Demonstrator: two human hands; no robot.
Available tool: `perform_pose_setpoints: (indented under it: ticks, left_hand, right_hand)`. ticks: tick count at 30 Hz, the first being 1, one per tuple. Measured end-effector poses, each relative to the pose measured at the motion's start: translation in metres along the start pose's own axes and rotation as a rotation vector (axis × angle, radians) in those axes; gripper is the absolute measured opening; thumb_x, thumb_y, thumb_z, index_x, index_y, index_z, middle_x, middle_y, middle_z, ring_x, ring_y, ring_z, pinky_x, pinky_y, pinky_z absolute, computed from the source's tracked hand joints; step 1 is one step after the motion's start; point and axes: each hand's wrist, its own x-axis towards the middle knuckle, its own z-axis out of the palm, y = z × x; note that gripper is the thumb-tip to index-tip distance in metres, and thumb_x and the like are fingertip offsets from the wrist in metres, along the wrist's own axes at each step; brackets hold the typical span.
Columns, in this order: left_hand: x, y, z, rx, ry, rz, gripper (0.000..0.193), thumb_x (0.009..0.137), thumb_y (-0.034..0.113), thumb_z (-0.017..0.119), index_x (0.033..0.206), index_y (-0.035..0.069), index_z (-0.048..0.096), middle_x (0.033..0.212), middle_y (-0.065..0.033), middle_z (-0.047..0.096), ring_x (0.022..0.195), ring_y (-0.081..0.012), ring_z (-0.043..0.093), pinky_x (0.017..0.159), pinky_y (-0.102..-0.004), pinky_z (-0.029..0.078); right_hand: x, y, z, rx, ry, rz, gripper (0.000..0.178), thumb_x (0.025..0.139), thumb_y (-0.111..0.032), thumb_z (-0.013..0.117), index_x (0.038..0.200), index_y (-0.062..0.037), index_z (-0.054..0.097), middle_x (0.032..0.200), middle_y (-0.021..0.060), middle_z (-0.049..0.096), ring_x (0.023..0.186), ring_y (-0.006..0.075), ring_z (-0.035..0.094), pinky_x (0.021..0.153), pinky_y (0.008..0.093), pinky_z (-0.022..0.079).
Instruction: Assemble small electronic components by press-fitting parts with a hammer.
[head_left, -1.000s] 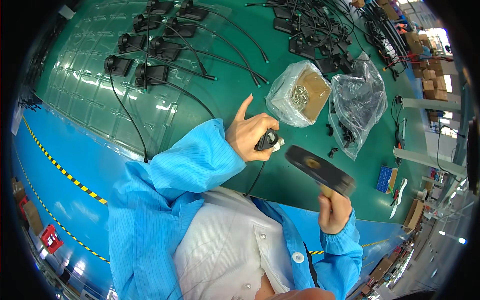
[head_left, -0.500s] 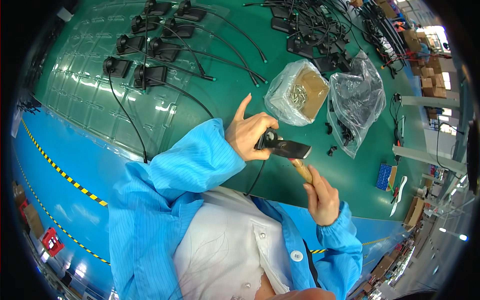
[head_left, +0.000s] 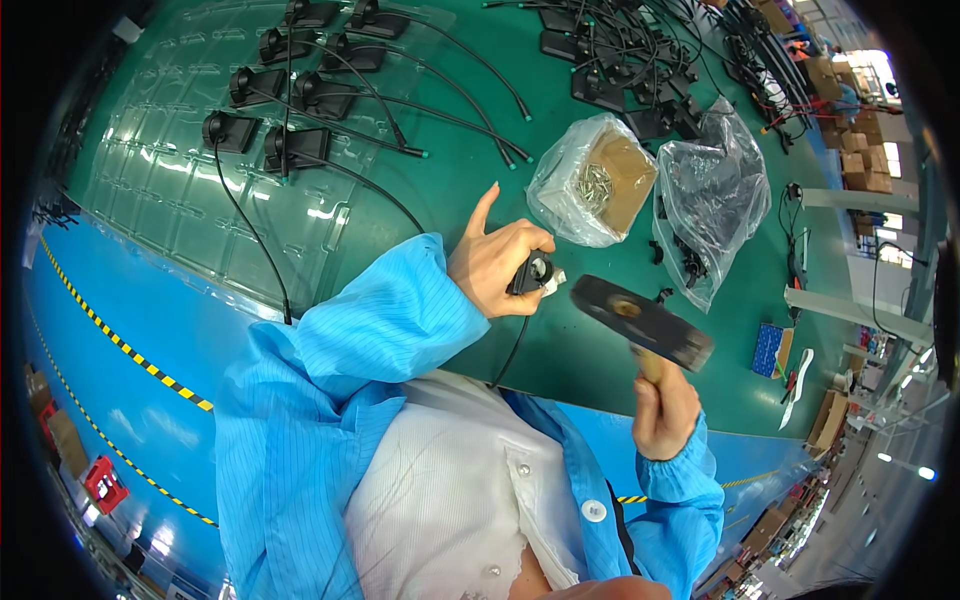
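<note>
A small black fitting [head_left: 523, 277] is clasped in the left hand [head_left: 500, 268] near the middle of the frame, its fingers curled around it and one digit pointed upward. The fitting is dark, with a round opening facing the camera and a pale, shiny piece showing at its right side; much of it is covered by the fingers. A hammer [head_left: 640, 322] is gripped by its wooden handle in the closed right hand [head_left: 665, 415], right of centre. Its broad dark head, slightly blurred, is held tilted just beside the fitting, apart from it. A black cable [head_left: 515, 352] is seen below the left hand.

Above the hammer, metal pins or screws [head_left: 595, 185] are held in a plastic-lined cardboard box [head_left: 632, 180]; beside it small black parts [head_left: 693, 262] are partly covered by a clear plastic bag [head_left: 715, 180]. Black cabled devices [head_left: 232, 132] are set out on clear moulded trays [head_left: 230, 225] at the upper left, and more are heaped in a tangled pile [head_left: 650, 75] at the upper right.

Everything is carried by a green worktop [head_left: 565, 365]. The blue floor [head_left: 130, 425] is marked with yellow-and-black tape [head_left: 125, 338]; cartons [head_left: 865, 172] are stacked at the far right.
</note>
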Motion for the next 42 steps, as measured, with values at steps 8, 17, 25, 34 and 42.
perform_pose_setpoints:
  ticks: [8, 17, 25, 34, 42]
  left_hand:
    - [0.001, 0.001, 0.000, -0.013, -0.014, -0.009, 0.048, 0.050, 0.012, 0.068, 0.093, 0.012, 0.045, 0.090, -0.0024, 0.060, 0.081, -0.0174, 0.058, 0.103, -0.0574, 0.007]
    - [0.000, 0.000, 0.000, 0.007, 0.001, -0.017, 0.051, 0.049, 0.010, 0.069, 0.093, 0.012, 0.044, 0.090, -0.0021, 0.060, 0.081, -0.0176, 0.058, 0.103, -0.0573, 0.008]
    - [-0.001, 0.000, 0.001, 0.009, 0.010, -0.004, 0.052, 0.049, 0.010, 0.069, 0.094, 0.011, 0.044, 0.089, -0.0016, 0.060, 0.079, -0.0174, 0.058, 0.103, -0.0574, 0.008]
    - [0.001, 0.002, -0.001, 0.012, 0.010, -0.013, 0.049, 0.050, 0.010, 0.069, 0.093, 0.012, 0.045, 0.089, -0.0013, 0.060, 0.078, -0.0168, 0.058, 0.103, -0.0573, 0.009]
    - [0.006, 0.003, 0.001, -0.001, -0.024, 0.016, 0.047, 0.052, 0.010, 0.068, 0.093, 0.011, 0.045, 0.089, -0.0018, 0.060, 0.080, -0.0175, 0.058, 0.103, -0.0562, 0.012]
  right_hand:
    - [0.003, 0.000, 0.000, -0.055, -0.028, 0.027, 0.038, 0.073, 0.000, 0.059, 0.111, 0.0033, 0.052, 0.069, 0.0113, 0.054, 0.045, 0.0200, 0.046, 0.042, 0.0291, 0.039]
    - [0.004, 0.003, -0.003, -0.027, 0.083, -0.047, 0.038, 0.073, 0.001, 0.058, 0.111, 0.0015, 0.052, 0.067, 0.0105, 0.053, 0.045, 0.0199, 0.045, 0.042, 0.0296, 0.038]
    - [0.006, 0.003, 0.013, -0.081, -0.090, 0.034, 0.037, 0.073, 0.002, 0.058, 0.110, 0.0037, 0.052, 0.067, 0.0113, 0.054, 0.045, 0.0200, 0.045, 0.043, 0.0286, 0.039]
    - [0.000, 0.003, 0.002, 0.029, 0.021, 0.018, 0.035, 0.075, 0.001, 0.056, 0.110, 0.0036, 0.052, 0.067, 0.0114, 0.055, 0.046, 0.0195, 0.046, 0.043, 0.0279, 0.039]
    - [-0.003, 0.003, 0.009, -0.021, -0.052, 0.099, 0.035, 0.076, 0.002, 0.053, 0.111, 0.0050, 0.051, 0.068, 0.0096, 0.055, 0.047, 0.0158, 0.045, 0.043, 0.0262, 0.038]
